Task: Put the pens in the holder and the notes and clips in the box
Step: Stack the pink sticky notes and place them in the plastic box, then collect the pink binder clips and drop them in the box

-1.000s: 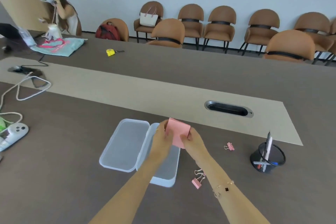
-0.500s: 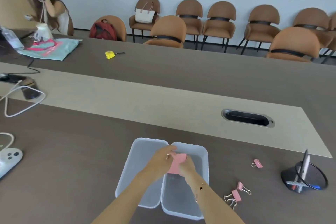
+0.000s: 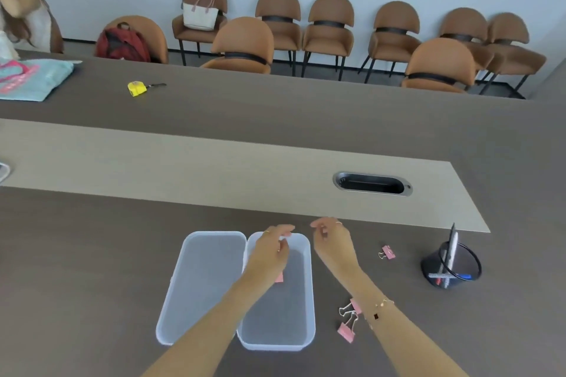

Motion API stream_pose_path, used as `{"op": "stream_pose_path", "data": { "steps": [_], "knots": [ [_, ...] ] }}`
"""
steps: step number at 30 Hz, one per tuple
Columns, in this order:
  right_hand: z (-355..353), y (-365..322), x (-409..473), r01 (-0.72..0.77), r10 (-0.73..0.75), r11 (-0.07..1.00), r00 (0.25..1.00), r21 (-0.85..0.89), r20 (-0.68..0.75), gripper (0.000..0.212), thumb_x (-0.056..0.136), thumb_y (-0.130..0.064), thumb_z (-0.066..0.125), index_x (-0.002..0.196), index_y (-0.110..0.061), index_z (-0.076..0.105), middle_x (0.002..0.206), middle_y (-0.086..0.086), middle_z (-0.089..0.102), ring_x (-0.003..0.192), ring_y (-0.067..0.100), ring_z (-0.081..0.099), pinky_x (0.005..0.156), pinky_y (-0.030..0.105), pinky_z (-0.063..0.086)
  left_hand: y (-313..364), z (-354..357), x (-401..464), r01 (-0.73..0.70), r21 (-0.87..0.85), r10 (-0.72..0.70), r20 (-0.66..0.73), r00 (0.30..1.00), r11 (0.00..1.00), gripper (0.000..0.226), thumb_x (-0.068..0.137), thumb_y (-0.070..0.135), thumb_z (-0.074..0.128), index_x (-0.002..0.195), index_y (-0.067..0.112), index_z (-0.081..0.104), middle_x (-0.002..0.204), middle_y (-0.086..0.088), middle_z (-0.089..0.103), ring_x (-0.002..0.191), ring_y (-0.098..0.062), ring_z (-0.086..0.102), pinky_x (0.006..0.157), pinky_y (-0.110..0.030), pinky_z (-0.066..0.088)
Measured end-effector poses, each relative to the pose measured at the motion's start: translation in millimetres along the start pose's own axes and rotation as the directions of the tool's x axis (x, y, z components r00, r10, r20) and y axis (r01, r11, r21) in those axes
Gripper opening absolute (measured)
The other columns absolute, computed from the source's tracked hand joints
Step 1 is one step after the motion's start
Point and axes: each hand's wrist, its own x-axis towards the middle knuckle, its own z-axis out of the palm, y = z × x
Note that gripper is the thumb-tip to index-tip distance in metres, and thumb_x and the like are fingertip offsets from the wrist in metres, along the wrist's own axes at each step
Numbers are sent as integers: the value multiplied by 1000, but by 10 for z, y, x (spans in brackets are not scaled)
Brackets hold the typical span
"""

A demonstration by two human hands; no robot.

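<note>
A clear plastic box (image 3: 303,324) stands open on the dark table, its lid (image 3: 202,281) lying flat to its left. My left hand (image 3: 271,252) hovers over the box's far end with loosely curled fingers and nothing in them. Under its wrist a corner of the pink sticky notes (image 3: 279,277) shows inside the box. My right hand (image 3: 332,243) is just right of the box, fingers apart and holding nothing. Pink binder clips lie on the table: one (image 3: 387,252) to the right, two (image 3: 347,323) beside my right forearm. The black mesh holder (image 3: 451,268) holds pens.
A cable port (image 3: 372,184) sits in the beige centre strip. A yellow tape measure (image 3: 137,89) and a teal bag (image 3: 30,78) lie far across the table. Brown chairs line the wall; a person stands at far left.
Both hands lowered the pink notes into the box and let go. The hands have since risen and parted, and the view has shifted closer.
</note>
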Motion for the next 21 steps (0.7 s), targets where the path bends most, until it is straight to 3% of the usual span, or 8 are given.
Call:
{"op": "stream_pose_path", "data": {
  "steps": [3,5,7,9,12,15,18,21],
  "knots": [
    [-488,554,157,-43,40,985,999,-165,-21,36,85,-1,44,116,-9,60,126,12,54,104,27,58,81,27,48,261,487,-60,-165,109,151,124,981,980,33,95,13,44,123,24,56,113,5,59,77,-8,56,74,-4,40],
    [-636,971,223,-95,122,939,991,-331,61,46,85,-3,44,130,-12,49,143,15,37,124,34,45,95,39,47,315,872,-141,-261,203,202,272,941,944,35,95,18,45,129,25,50,123,0,54,82,-13,59,83,-18,47],
    [-677,1316,252,-97,174,903,973,-420,150,55,86,-4,45,139,-15,39,154,18,19,140,39,22,107,43,36,283,1221,-215,-269,276,151,384,911,923,46,94,19,47,138,28,38,138,-1,42,95,-20,63,89,-32,50],
    [-664,1564,277,-61,179,883,960,-465,215,60,87,-6,47,143,-19,31,157,17,9,145,38,7,112,45,30,185,1505,-247,-200,384,18,427,904,901,60,91,19,52,145,26,26,153,-4,24,108,-27,61,90,-35,50],
    [-629,1826,341,14,160,849,946,-529,282,67,87,-3,46,146,-24,24,159,13,4,146,39,1,116,47,25,-3,1835,-294,-41,572,-208,363,908,819,68,90,24,56,147,25,20,159,-11,10,128,-31,45,97,-38,48],
    [-598,2065,412,93,120,817,938,-569,326,72,87,4,45,147,-27,20,160,8,1,146,38,4,114,45,32,-125,2060,-326,29,684,-246,223,943,729,54,93,25,52,142,20,29,151,-8,24,131,-25,34,95,-32,49],
    [-591,2249,422,163,39,783,950,-601,308,64,87,8,45,143,-20,32,157,7,17,139,34,27,104,41,44,-139,2207,-324,102,614,-217,115,969,783,34,94,22,52,126,19,44,131,-3,42,117,-18,43,85,-28,53],
    [-611,2344,379,196,-66,746,973,-636,222,38,88,5,48,121,-13,52,130,7,48,110,27,49,81,34,53,-183,2275,-307,244,427,-276,13,961,871,22,90,18,58,110,17,48,103,2,45,99,-17,46,69,-29,52]
  ]
}}
